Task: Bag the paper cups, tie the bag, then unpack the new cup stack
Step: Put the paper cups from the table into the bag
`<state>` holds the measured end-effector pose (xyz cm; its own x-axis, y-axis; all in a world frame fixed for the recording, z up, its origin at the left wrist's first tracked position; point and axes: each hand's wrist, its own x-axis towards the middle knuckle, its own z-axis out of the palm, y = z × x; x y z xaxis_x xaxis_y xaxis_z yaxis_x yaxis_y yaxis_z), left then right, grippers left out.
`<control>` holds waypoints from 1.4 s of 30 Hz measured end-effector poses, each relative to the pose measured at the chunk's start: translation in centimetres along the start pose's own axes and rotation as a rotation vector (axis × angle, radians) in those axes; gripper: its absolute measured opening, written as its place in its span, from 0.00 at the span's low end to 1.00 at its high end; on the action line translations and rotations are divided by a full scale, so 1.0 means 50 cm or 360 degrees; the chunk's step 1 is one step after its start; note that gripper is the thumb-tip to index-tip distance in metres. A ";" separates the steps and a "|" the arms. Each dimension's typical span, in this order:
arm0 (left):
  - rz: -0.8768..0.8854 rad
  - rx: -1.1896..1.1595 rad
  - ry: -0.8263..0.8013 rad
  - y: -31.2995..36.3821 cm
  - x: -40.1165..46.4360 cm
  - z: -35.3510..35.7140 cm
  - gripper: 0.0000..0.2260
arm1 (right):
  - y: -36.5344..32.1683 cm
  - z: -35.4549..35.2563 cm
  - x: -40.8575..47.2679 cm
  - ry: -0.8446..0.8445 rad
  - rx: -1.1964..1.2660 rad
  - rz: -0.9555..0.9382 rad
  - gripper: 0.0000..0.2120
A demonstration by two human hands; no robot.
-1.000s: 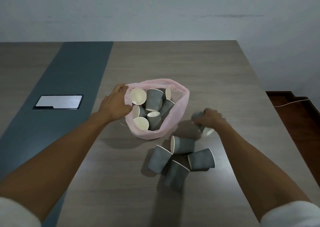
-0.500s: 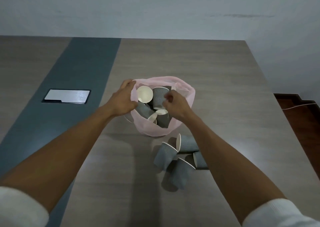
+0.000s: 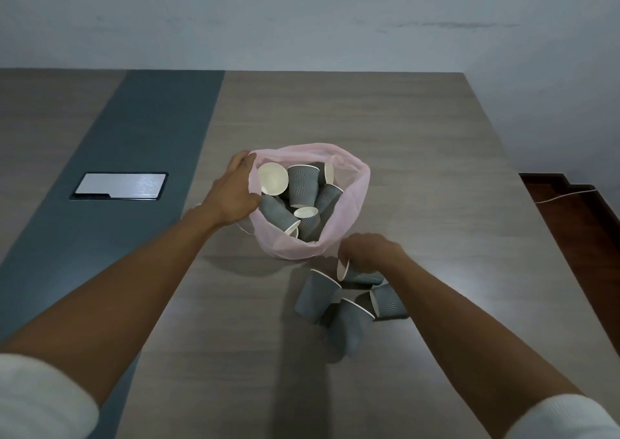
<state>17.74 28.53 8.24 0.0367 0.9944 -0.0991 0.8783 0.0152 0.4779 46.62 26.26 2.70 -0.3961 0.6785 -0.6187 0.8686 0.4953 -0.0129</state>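
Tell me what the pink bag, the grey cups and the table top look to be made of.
Pink bag: thin plastic film, judging by its translucent, crumpled, slack walls.
Grey cups: likely paper, matte, with a wavy ribbed outer wall and a plain cream inside.
Table top: wood-grain surface, matte; laminate or veneer cannot be told apart. A dark blue-grey band runs along its left part.

- No text, label, brand, number or sign can be read anywhere in the head view.
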 end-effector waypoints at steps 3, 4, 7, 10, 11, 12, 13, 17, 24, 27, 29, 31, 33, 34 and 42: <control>0.0022 0.0027 -0.0013 -0.002 -0.004 -0.001 0.39 | 0.039 -0.075 -0.023 0.0108 -0.0141 0.0166 0.21; 0.0023 0.0028 -0.0018 -0.003 -0.005 -0.003 0.39 | 0.057 -0.111 -0.034 0.0150 -0.0131 0.0227 0.23; 0.0042 0.0027 -0.0011 -0.004 -0.006 -0.005 0.40 | 0.096 -0.215 -0.057 0.0449 0.0215 0.0295 0.22; 0.0048 0.0024 -0.0001 -0.001 -0.007 -0.007 0.40 | 0.066 -0.266 -0.044 0.0889 0.0909 0.0144 0.09; 0.0049 0.0010 -0.0004 -0.001 -0.006 -0.007 0.41 | 0.043 -0.271 -0.034 0.0989 0.1075 0.0075 0.07; 0.0051 -0.0005 -0.0009 -0.001 -0.006 -0.008 0.41 | 0.020 -0.269 -0.023 0.1032 0.1152 0.0025 0.05; 0.0060 -0.0023 -0.0007 0.000 -0.005 -0.009 0.41 | -0.003 -0.263 -0.009 0.1032 0.1145 -0.0016 0.06; 0.0113 -0.0094 -0.0003 0.006 -0.006 -0.009 0.39 | -0.063 -0.238 0.055 0.0925 0.0780 -0.0062 0.19; 0.0085 -0.0133 0.0023 0.007 -0.006 0.005 0.42 | -0.068 -0.224 0.085 0.0917 0.0936 -0.0035 0.11; 0.0008 -0.0135 0.0024 0.011 -0.011 0.013 0.43 | -0.051 -0.205 0.057 0.0374 0.1041 -0.0124 0.05; 0.0003 -0.0164 0.0021 0.009 -0.013 0.017 0.43 | -0.048 -0.172 0.041 -0.0240 0.0973 -0.0141 0.07; 0.0015 -0.0187 0.0016 0.005 -0.015 0.023 0.41 | -0.047 -0.121 0.046 -0.0462 0.0909 -0.0129 0.06; -0.0010 -0.0251 0.0028 0.003 -0.019 0.030 0.38 | -0.055 -0.067 0.059 -0.0453 0.0843 -0.0124 0.06; -0.0033 -0.0279 0.0031 0.001 -0.021 0.032 0.37 | -0.062 -0.043 0.062 -0.0453 0.0807 -0.0134 0.07; -0.0046 0.0068 0.0110 0.015 -0.029 0.016 0.31 | -0.050 -0.065 0.010 -0.0246 0.0963 -0.0140 0.11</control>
<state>18.76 27.01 8.04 -0.0208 0.9985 -0.0510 0.8982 0.0410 0.4377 43.29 27.16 4.98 -0.4654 0.5404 -0.7010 0.8673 0.1202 -0.4831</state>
